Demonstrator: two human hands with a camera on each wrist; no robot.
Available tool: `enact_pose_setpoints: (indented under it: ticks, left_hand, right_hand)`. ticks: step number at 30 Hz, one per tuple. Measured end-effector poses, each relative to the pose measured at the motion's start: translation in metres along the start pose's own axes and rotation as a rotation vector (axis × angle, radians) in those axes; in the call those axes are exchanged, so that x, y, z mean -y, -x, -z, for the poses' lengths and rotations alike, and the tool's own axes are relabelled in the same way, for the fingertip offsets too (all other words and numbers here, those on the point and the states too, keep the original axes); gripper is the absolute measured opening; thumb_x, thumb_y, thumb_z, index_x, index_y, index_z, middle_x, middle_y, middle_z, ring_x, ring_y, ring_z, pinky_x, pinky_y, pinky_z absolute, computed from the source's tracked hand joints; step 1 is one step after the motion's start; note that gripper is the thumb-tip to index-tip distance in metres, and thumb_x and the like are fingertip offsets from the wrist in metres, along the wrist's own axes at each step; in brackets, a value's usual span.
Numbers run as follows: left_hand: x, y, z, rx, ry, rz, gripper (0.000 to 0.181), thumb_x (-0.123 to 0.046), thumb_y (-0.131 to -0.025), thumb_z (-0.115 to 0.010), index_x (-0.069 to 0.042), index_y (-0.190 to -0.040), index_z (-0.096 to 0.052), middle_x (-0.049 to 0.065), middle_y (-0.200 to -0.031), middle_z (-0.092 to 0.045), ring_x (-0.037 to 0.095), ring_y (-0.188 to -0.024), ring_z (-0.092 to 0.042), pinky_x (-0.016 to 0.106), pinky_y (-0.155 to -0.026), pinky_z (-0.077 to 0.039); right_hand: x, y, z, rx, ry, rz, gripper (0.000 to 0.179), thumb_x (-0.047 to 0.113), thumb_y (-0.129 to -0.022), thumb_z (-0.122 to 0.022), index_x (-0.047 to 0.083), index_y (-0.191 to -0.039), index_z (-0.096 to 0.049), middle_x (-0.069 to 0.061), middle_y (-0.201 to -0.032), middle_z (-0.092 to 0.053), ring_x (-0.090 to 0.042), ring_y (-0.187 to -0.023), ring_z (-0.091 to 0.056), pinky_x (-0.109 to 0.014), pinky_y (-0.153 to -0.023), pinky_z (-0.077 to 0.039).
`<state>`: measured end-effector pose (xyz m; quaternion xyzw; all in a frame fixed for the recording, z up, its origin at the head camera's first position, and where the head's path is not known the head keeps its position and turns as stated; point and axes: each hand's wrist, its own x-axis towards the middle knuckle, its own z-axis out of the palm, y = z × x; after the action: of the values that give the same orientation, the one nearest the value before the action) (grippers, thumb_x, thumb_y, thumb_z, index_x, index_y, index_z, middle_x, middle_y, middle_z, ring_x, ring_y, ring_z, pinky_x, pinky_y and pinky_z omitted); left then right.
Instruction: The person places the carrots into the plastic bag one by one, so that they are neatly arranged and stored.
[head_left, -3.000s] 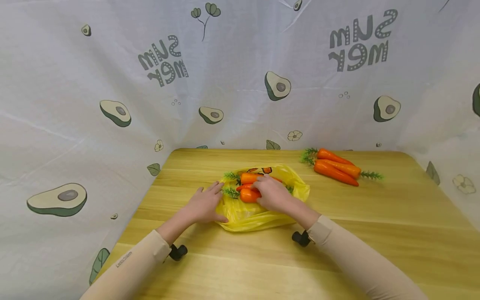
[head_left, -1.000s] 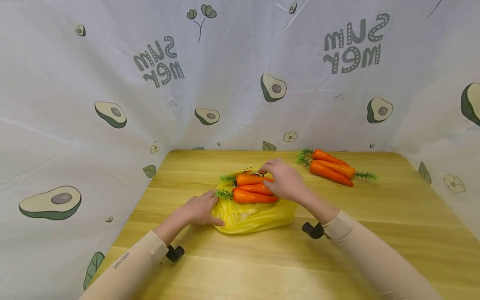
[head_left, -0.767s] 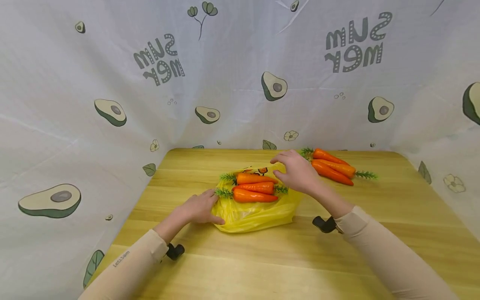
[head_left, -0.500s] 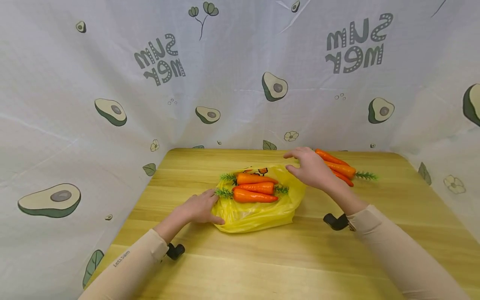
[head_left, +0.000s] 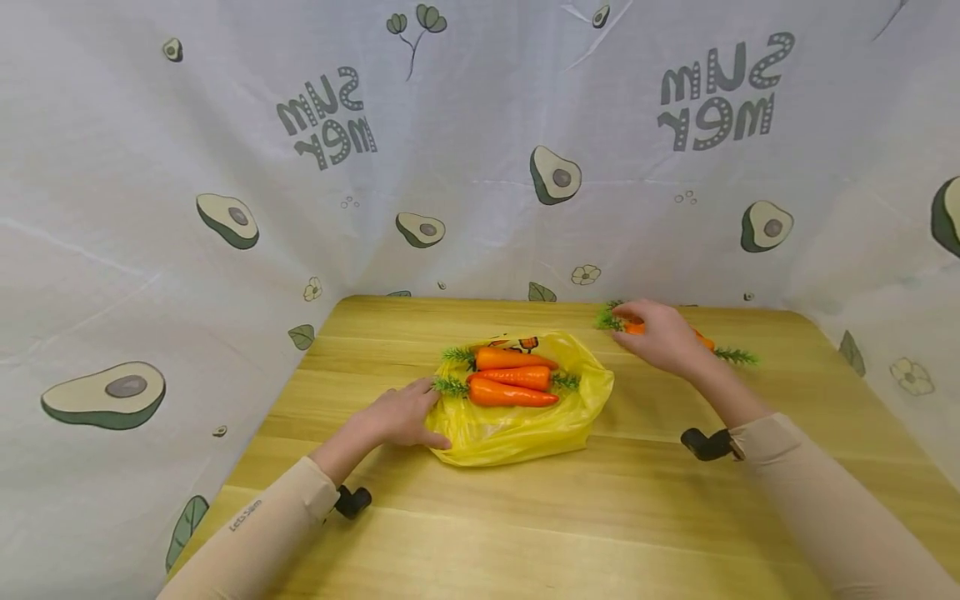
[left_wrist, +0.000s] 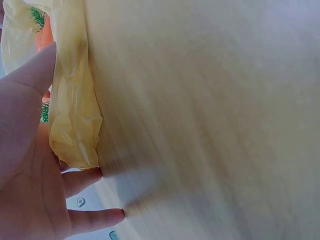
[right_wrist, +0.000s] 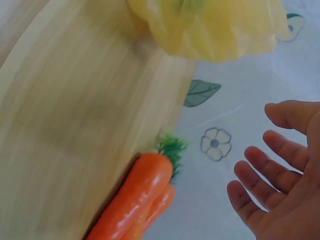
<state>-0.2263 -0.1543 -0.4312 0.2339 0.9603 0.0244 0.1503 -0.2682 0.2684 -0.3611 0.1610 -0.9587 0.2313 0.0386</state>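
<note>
In the head view, three orange carrots (head_left: 513, 394) with green tops lie in the open mouth of a yellow plastic bag (head_left: 487, 454). My left hand (head_left: 401, 419) rests at the bag's left edge; the left wrist view shows its thumb against the yellow film (left_wrist: 75, 115) and two fingers straight, reaching the tabletop. My right hand (head_left: 656, 335) is over a second group of carrots (head_left: 705, 340) at the back right, hiding most of them. In the right wrist view its fingers are spread and slightly bent, holding nothing, apart from the carrots (right_wrist: 132, 195).
A wooden table (head_left: 525, 525) lies under everything. White cloth (head_left: 480, 150) printed with avocados and lettering hangs behind and at both sides. A black wrist camera (head_left: 352, 502) is strapped to the left arm, another black camera (head_left: 705, 444) to the right.
My right hand has let go of the carrots in the bag and moved right, over the carrots at the back right. The left hand has stayed at the bag's edge.
</note>
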Motion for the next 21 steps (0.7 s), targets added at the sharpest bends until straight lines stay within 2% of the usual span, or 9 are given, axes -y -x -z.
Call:
enact_pose_setpoints:
  ticks: [11, 21]
  left_hand:
    - [0.001, 0.000, 0.002, -0.007, 0.003, -0.005, 0.099, -0.073, -0.080, -0.068, -0.005, -0.150, -0.046, 0.016, -0.164, -0.029, 0.034, -0.150, -0.031, 0.061, -0.110, -0.038]
    - [0.002, 0.001, 0.001, -0.013, 0.017, -0.006, 0.099, -0.073, -0.080, -0.068, -0.005, -0.149, -0.047, 0.016, -0.164, -0.029, 0.034, -0.151, -0.030, 0.062, -0.111, -0.037]
  right_hand:
    - [-0.037, 0.002, -0.001, 0.022, -0.007, -0.080, 0.058, 0.038, -0.098, -0.064, -0.001, -0.141, -0.054, -0.033, -0.144, -0.048, -0.052, -0.124, -0.050, -0.067, -0.101, -0.041]
    - [-0.062, 0.004, -0.008, 0.073, 0.037, -0.164, 0.059, 0.026, -0.096, -0.066, -0.011, -0.139, -0.050, -0.037, -0.135, -0.053, -0.054, -0.120, -0.051, -0.067, -0.100, -0.040]
